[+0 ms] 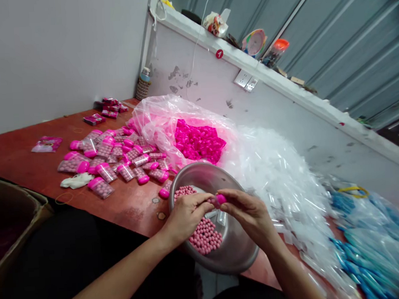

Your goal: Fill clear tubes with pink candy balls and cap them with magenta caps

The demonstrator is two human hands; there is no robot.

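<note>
Over a grey metal bowl [241, 257], my left hand [186, 217] is closed around a small clear container [212, 202], mostly covered by the fingers. My right hand [252, 210] pinches the bright pink cap [221, 198] at the container's end. From here I cannot tell whether the cap is fully seated. Inside the bowl lie loose round pink beads [205, 239] and a clear empty tube [221, 217], partly hidden under my hands.
Many bead-filled containers with pink caps [105, 147] lie left on the red table [135, 212]. Behind the bowl is a plastic bag of pink caps [199, 142]. Clear tubes [275, 172] are heaped right, beside bags of blue items [377, 233]. An open cardboard box [37, 209] stands left.
</note>
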